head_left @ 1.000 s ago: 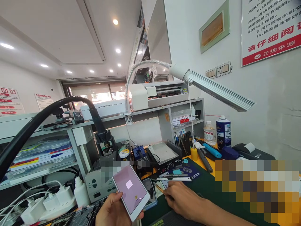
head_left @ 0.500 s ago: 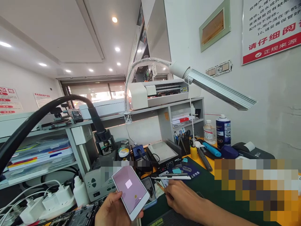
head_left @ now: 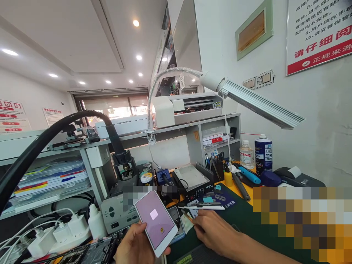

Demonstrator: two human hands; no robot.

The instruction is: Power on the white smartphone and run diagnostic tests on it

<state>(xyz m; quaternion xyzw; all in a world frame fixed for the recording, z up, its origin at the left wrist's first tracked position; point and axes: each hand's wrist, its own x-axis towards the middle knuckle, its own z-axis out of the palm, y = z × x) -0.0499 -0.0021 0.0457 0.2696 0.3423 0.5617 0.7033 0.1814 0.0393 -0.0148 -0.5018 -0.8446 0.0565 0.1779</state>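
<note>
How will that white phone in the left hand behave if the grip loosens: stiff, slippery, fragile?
The phone looks like a thin rigid slab, so it should stay stiff rather than flex. Its lit glass face and smooth white edges probably make it slippery; the left hand grips only its lower end. Tilted above the cluttered bench, it could slide out and likely crack.

Bright room. Round ceiling lights (head_left: 135,23) glow, far window (head_left: 121,112) glares white. Edges bend. Blurry squares at right and middle.
</note>
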